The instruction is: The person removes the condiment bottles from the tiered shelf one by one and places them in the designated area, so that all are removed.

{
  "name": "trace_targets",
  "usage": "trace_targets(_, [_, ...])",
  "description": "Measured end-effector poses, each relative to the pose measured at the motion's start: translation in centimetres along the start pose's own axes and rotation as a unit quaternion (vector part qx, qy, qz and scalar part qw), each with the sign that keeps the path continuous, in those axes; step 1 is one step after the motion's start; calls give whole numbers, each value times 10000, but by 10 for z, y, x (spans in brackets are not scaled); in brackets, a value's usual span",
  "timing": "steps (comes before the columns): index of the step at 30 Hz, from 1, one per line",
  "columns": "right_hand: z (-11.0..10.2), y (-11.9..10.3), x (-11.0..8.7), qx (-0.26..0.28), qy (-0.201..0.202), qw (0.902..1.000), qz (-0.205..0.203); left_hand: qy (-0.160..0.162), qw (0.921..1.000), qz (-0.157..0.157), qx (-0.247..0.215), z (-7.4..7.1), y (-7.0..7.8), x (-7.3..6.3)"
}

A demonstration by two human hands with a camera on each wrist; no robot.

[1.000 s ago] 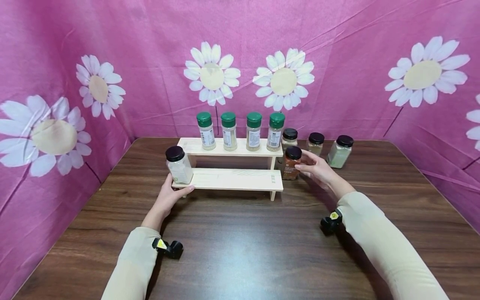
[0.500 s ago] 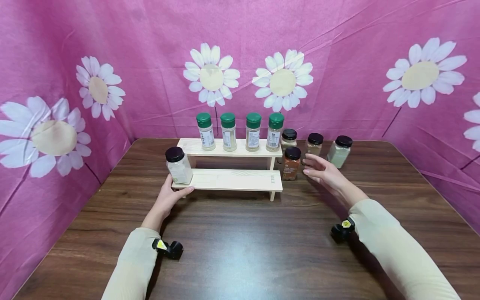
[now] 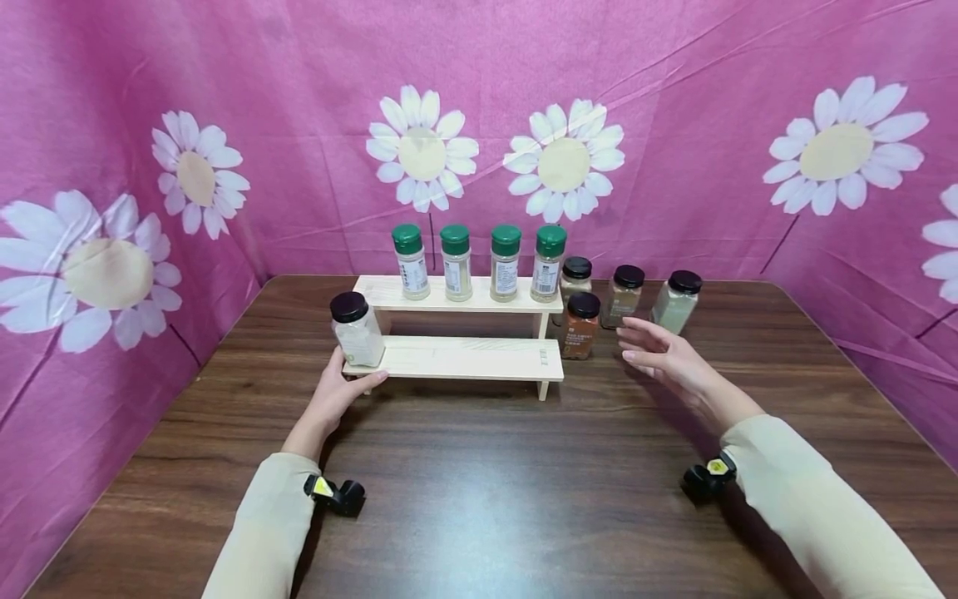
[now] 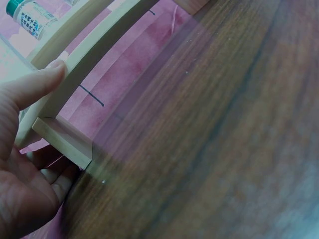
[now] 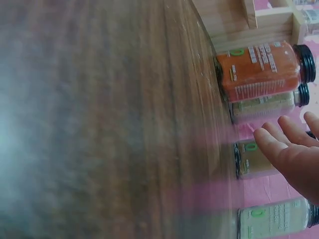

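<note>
My left hand (image 3: 338, 396) grips the left end of a two-tier wooden spice rack (image 3: 464, 359). In the left wrist view its thumb (image 4: 42, 82) lies on the lower board and the other fingers go behind the rack's leg (image 4: 65, 144). A jar of white seasoning with a black lid (image 3: 359, 334) stands on that tier, above the hand. My right hand (image 3: 669, 362) holds nothing, its fingers loosely extended, to the right of a jar of red spice (image 3: 580, 335). That jar stands upright on the table beside the rack's right end.
Several green-capped shakers (image 3: 506, 264) line the upper tier. Behind the red jar stands a black-lidded jar (image 3: 575, 279); to its right are a brownish jar (image 3: 623, 301) and a pale green jar (image 3: 674, 306). A pink flowered cloth (image 3: 479, 66) hangs behind the wooden table (image 3: 479, 482).
My right hand has let go of the red spice jar and drawn back to the right and toward me. The jar stays beside the rack. My left hand has not moved.
</note>
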State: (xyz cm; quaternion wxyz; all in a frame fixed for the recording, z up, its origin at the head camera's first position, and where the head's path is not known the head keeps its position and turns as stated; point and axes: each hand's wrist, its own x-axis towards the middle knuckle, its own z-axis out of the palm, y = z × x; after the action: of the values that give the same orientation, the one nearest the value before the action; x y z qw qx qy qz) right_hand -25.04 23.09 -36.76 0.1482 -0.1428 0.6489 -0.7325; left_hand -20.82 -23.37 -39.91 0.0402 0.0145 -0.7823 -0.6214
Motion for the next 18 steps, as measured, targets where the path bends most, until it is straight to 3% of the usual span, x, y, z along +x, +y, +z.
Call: trace_targets(18, [34, -3, -9, -313, -577, 9974, -302, 44, 10000, -40, 11, 1, 0, 0])
